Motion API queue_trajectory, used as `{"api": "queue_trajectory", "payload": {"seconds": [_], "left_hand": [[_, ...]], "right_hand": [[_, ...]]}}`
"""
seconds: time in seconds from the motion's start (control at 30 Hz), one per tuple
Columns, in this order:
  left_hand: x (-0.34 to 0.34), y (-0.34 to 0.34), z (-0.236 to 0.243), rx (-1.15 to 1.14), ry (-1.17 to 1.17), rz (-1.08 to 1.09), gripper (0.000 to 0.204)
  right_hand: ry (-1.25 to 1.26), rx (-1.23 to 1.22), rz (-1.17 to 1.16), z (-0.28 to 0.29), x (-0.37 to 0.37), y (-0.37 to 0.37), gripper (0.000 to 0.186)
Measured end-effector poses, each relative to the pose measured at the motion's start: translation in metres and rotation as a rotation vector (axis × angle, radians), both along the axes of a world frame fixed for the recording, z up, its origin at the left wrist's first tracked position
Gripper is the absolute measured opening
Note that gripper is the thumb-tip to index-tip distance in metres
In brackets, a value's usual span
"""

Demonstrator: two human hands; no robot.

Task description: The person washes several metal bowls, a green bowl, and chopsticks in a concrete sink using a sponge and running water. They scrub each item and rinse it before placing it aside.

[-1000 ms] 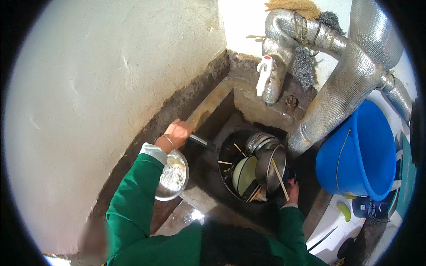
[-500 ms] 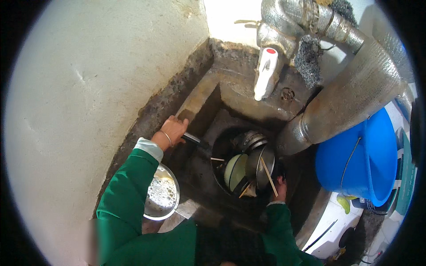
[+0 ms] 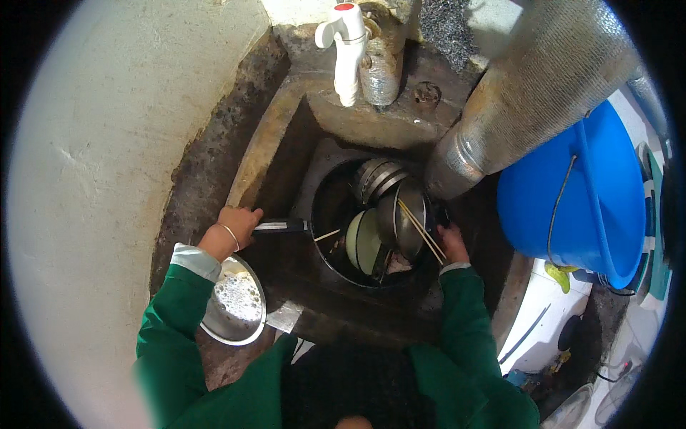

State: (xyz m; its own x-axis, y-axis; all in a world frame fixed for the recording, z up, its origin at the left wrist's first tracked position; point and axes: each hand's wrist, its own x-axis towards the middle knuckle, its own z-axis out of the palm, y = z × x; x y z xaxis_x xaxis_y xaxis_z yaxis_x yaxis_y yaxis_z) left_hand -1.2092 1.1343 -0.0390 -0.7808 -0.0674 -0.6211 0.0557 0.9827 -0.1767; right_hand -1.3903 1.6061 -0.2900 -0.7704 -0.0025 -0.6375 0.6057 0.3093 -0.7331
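A dark, deep pan [image 3: 333,196] is in the stone sink, tilted slightly if at all. My left hand [image 3: 232,230] is closed around the end of its long black handle [image 3: 282,226]. At the opposite side, my right hand [image 3: 452,244] grips the pan's edge, its fingertips partly hidden. Inside the pan lie stacked metal bowls [image 3: 377,179], a larger metal bowl [image 3: 404,223] on its side and a pale green bowl [image 3: 365,243]. Wooden chopsticks [image 3: 423,232] lean across the metal bowl toward my right hand. Another stick pokes out at the pan's left.
Beside my left forearm stands a metal bowl [image 3: 236,297] of foamy liquid. A white tap [image 3: 349,61] juts over the sink's rear ledge [image 3: 371,118]. A foil-wrapped pipe [image 3: 514,114] slants down at the right, next to a blue bucket [image 3: 564,207].
The view has shifted, so the tap and sink sit differently in it. Both hands stay on the pan, which has turned or moved slightly; its handle now looks nearly level.
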Motion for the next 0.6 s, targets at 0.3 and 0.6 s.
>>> {"api": "queue_trajectory", "payload": {"seconds": [0.3,0.6], "left_hand": [[-0.003,0.014,0.014,-0.018,-0.124,0.144,0.042],[0.031,0.006,0.023,0.279,0.174,0.312,0.035]], "right_hand": [[0.141,0.064,0.785,0.173,0.034,-0.017,0.02],[0.386,0.813,1.402,0.099,0.11,-0.064,0.018]]}}
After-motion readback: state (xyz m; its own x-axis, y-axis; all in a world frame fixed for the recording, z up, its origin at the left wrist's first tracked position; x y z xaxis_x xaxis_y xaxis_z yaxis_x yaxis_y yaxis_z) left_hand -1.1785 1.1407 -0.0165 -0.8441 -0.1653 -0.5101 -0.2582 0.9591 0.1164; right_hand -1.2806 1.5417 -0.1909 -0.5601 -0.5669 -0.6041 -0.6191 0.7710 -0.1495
